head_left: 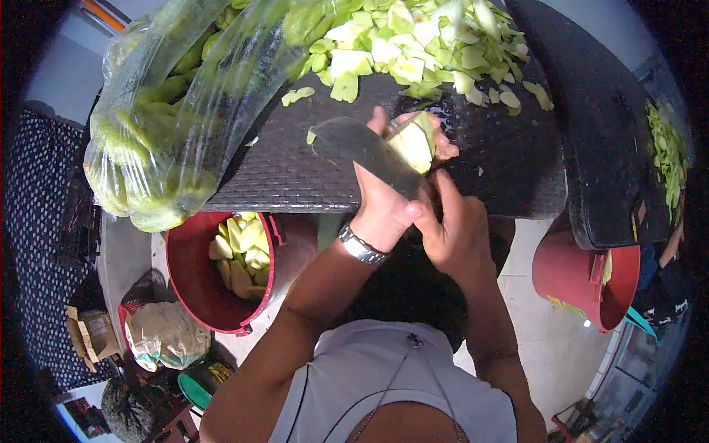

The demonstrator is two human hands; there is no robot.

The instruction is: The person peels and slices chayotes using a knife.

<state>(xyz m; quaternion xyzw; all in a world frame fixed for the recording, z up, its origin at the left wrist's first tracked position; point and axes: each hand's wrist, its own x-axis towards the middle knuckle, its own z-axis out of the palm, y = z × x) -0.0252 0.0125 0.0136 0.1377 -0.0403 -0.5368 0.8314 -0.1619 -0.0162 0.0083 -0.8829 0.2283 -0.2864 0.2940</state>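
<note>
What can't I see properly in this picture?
In the head view:
The knife's handle: the right hand covers it.
The cut piece's underside: the left hand hides it.
The left-side bucket's bottom: pale slices cover it.
The green pile's far end: the picture's top edge cuts it off.

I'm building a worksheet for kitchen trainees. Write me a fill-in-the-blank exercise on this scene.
The cut piece lies in the ____ hand.
The right hand holds a ____.
Whole vegetables at the table's left end are inside a clear plastic ____.
The bucket holding cut slices is ____.

Missing words: left; knife; bag; red
</note>
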